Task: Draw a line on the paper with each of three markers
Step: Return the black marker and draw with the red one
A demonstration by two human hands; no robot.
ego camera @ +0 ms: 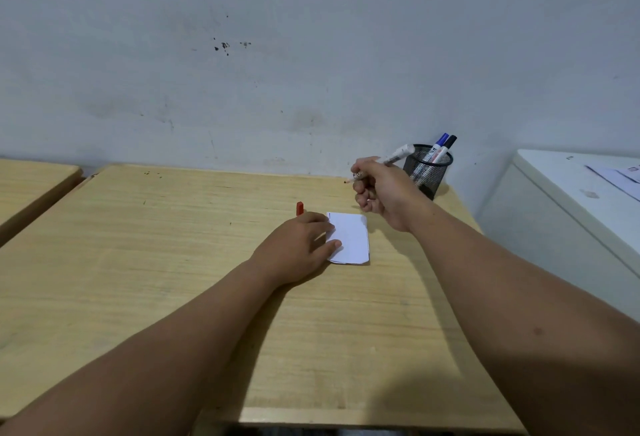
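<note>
gripping a white marker (394, 157) above the desk (173, 262), the right hand (381, 193) hovers beyond the paper (351, 239); the left hand (298, 248) presses flat on the paper's left edge, red cap (300, 208) just beyond its fingers, mesh holder (429, 172) with two markers (441, 148) farther right.

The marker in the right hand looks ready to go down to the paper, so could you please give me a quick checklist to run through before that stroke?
1. Marker gripped by the right hand: ok, held in the fingers, raised above the desk.
2. Cap off: ok, the tip points left with no cap; a red cap sits by the left hand.
3. Paper pinned: ok, left-hand fingers rest on its left edge.
4. Free space on the paper: ok, mostly blank; a short blue mark shows at its top left corner.
5. Other markers available: ok, a blue-capped and a black-capped one stand in the mesh holder.
6. Ink flowing: cannot tell.
</note>
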